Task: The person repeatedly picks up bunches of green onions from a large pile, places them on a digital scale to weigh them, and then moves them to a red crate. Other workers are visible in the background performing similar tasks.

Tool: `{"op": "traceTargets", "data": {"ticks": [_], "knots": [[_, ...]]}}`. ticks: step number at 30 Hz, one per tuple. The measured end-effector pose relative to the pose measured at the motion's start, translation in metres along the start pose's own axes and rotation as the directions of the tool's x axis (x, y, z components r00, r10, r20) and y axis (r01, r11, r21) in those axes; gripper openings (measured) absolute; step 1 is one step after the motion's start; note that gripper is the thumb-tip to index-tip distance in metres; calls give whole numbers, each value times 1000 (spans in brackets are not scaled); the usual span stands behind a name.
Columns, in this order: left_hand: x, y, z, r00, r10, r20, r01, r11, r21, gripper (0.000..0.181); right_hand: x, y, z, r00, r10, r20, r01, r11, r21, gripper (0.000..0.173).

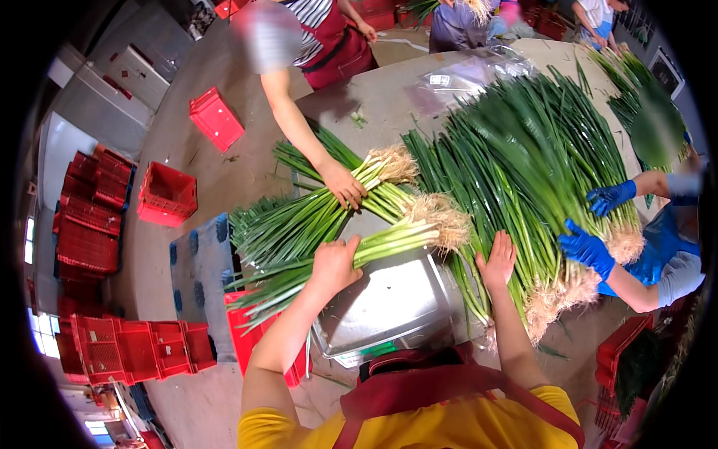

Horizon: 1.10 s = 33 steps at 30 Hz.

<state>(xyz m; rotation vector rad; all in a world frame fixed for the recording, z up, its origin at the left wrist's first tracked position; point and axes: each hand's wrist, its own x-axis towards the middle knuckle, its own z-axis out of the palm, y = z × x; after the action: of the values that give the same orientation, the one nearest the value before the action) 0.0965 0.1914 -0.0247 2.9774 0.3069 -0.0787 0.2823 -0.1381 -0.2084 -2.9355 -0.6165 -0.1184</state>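
Note:
My left hand (pixel 335 261) grips a bunch of green onions (pixel 392 242) by the pale stalks, roots pointing right, above a metal-topped weighing scale (pixel 387 297). My right hand (pixel 498 261) lies with fingers extended against the near edge of a large heap of green onions (pixel 505 168); whether it holds any stalk cannot be told. Beyond the scale, more bunches (pixel 303 216) lie crossed, with roots to the right. A co-worker's bare hand (pixel 343 184) rests on them. At the heap's right side are a co-worker's blue-gloved hands (pixel 588 250).
Clear plastic bags (pixel 449 81) lie on the far part of the table (pixel 387 92). A red crate (pixel 252 331) stands left of the scale. Farther left are a blue-grey pallet (pixel 202 280) and stacked red crates (pixel 140 348). Several co-workers stand around the table.

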Motion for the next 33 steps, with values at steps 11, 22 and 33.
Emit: {"op": "traceTargets", "data": {"ticks": [11, 22, 33], "knots": [[60, -35, -13, 998, 53, 28, -57, 985, 162, 50, 2, 3, 3, 1000, -4, -17, 4, 1000, 15, 80], [167, -104, -20, 998, -60, 4, 54, 938, 342, 65, 3, 4, 6, 999, 22, 24, -22, 1000, -15, 82], [200, -151, 133, 887, -446, 119, 434, 894, 113, 90, 6, 1, 12, 992, 88, 94, -87, 996, -6, 86]]}}
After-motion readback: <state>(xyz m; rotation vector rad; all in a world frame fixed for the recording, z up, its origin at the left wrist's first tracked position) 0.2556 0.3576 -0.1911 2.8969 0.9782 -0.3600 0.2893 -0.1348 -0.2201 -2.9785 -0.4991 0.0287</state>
